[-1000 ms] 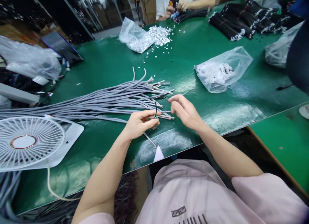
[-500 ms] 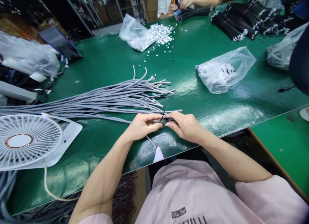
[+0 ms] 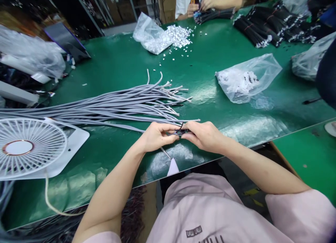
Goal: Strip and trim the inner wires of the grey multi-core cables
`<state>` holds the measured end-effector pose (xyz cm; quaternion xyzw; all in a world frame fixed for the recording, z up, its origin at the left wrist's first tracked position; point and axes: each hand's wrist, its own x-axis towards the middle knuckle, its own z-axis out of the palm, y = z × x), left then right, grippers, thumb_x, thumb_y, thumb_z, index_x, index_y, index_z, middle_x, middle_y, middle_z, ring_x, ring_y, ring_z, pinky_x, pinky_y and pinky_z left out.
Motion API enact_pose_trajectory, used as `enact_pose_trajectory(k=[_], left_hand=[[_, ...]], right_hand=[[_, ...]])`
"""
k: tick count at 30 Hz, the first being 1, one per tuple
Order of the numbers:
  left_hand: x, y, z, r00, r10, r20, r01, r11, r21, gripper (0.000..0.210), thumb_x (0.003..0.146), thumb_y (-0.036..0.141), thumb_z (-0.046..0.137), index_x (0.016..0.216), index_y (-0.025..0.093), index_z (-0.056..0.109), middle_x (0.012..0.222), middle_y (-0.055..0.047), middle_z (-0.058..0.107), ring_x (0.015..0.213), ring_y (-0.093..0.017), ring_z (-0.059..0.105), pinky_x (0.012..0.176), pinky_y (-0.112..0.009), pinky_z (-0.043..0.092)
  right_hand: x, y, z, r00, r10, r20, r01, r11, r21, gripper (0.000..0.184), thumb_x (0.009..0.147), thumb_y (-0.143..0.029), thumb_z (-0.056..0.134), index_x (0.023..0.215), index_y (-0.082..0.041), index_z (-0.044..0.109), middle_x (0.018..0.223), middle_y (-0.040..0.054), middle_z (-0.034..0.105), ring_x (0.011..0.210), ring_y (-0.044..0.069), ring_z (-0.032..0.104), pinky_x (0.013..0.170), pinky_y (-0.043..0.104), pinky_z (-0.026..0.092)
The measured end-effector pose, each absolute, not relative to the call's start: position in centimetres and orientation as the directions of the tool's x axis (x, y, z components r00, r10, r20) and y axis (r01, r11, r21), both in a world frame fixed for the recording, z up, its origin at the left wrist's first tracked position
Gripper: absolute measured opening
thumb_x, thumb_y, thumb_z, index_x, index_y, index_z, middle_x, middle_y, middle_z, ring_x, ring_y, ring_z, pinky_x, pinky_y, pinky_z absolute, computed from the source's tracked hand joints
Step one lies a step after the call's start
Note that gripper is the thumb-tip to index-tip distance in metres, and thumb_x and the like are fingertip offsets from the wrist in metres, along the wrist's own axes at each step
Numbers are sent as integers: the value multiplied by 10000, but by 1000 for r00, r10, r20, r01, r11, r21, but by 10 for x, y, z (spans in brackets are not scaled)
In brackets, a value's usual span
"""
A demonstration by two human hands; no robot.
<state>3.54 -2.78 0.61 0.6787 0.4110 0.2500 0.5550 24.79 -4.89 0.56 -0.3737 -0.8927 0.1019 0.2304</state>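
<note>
My left hand [image 3: 154, 136] is closed in a pinch on the end of a grey cable [image 3: 128, 127] that runs in from the left. Facing it, my right hand [image 3: 207, 136] is closed, fingertips pressed on small dark strands or a black part [image 3: 181, 131] at the cable end. Fingers hide most of that part, so its kind is unclear. Just beyond both hands lies a bundle of grey cables [image 3: 105, 103], their pale stripped ends pointing right. Below my fingers is a white pointed tool [image 3: 172, 167] with a thin metal shaft, resting by the table edge.
A white fan [image 3: 47, 145] stands at the left. Clear bags of small white parts [image 3: 181, 36] and white pieces [image 3: 241, 82] lie on the green table [image 3: 110, 66]. Bundled black cables [image 3: 252, 29] are at the back right, near another person's hands [image 3: 201, 5].
The view has shifted slightly. Both hands keep their pinch close together, and the dark strand between them has tilted a little. The co-worker's hands stay around the black cables.
</note>
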Motion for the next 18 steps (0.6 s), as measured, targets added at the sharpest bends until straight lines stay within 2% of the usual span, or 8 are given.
enact_pose_trajectory(k=[3, 7, 11, 14, 16, 18], left_hand=[[36, -28, 7, 544, 832, -113, 289, -59, 956, 336, 695, 212, 690, 1014, 122, 743, 813, -53, 745, 589, -98, 627, 516, -140, 483], [39, -29, 5, 566, 818, -100, 286, -82, 955, 309, 710, 216, 685, 1001, 128, 745, 803, -34, 735, 588, -94, 610, 509, -146, 467], [37, -28, 4, 574, 808, -129, 316, -73, 946, 371, 725, 245, 691, 1075, 123, 717, 775, -26, 715, 588, -97, 591, 515, -165, 461], [29, -25, 10, 636, 750, -183, 360, -78, 930, 463, 723, 297, 720, 1161, 153, 672, 883, -41, 715, 641, -117, 609, 558, -201, 491], [24, -23, 16, 664, 737, -126, 383, -191, 904, 505, 703, 339, 757, 1177, 194, 659, 1002, -52, 699, 771, -152, 629, 648, -237, 515], [22, -21, 21, 629, 776, 48, 371, -353, 859, 478, 708, 364, 764, 1152, 217, 670, 1068, -62, 670, 898, -180, 611, 732, -265, 506]], right_hand=[[247, -49, 5, -625, 697, 351, 617, 717, -326, 355, 994, -442, 327, 999, -152, 532, 887, 64, 685, 767, 172, 646, 561, 252, 377], [244, -48, 5, -659, 676, 331, 639, 735, -228, 396, 990, -468, 316, 962, -146, 543, 850, 71, 678, 729, 167, 637, 537, 258, 341], [244, -45, 7, -683, 669, 294, 651, 740, -171, 418, 986, -478, 328, 908, -137, 557, 808, 64, 668, 698, 162, 635, 538, 264, 320], [244, -45, 8, -714, 645, 273, 643, 758, -108, 419, 992, -458, 324, 919, -131, 577, 778, 58, 654, 665, 159, 619, 531, 274, 292], [243, -46, 7, -726, 638, 257, 642, 762, -78, 404, 991, -445, 341, 959, -127, 588, 781, 60, 650, 662, 158, 613, 527, 279, 275], [241, -47, 5, -727, 640, 250, 647, 760, -64, 395, 986, -441, 360, 951, -126, 596, 772, 61, 646, 654, 157, 611, 521, 284, 261]])
